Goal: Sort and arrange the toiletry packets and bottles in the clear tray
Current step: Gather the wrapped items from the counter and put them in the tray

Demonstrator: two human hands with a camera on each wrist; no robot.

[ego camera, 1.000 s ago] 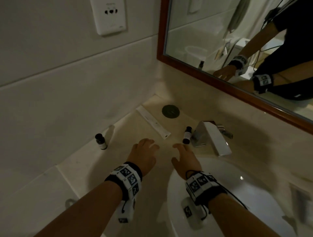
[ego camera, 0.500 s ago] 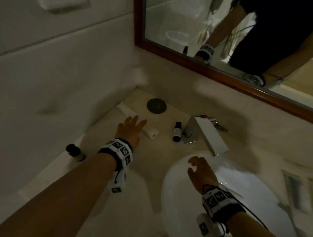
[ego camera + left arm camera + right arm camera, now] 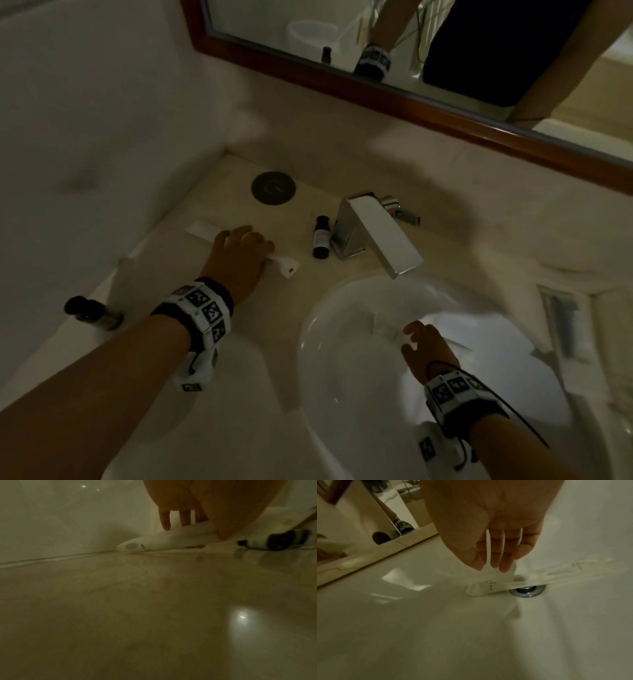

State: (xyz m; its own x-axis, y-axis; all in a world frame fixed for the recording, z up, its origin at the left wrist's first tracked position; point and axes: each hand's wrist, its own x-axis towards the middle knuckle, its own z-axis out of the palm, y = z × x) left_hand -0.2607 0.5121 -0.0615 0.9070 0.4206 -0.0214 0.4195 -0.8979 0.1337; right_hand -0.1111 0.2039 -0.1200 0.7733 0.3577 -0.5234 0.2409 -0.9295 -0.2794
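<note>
The polished beige stone tabletop (image 3: 154,615) reflects light glossily. The white ceramic basin (image 3: 402,628) shines smooth; its drain ring (image 3: 527,591) is bright metal. The angular chrome faucet (image 3: 373,233) gleams. At its 9 o'clock, the long white packet (image 3: 171,540) looks like matt paper, perhaps.

- Chrome faucet (image 3: 373,233) stands behind the white basin (image 3: 342,377).
- Round dark cover (image 3: 273,187) lies left of the faucet.
- Wood-framed mirror (image 3: 394,92) hangs above the faucet.
</note>
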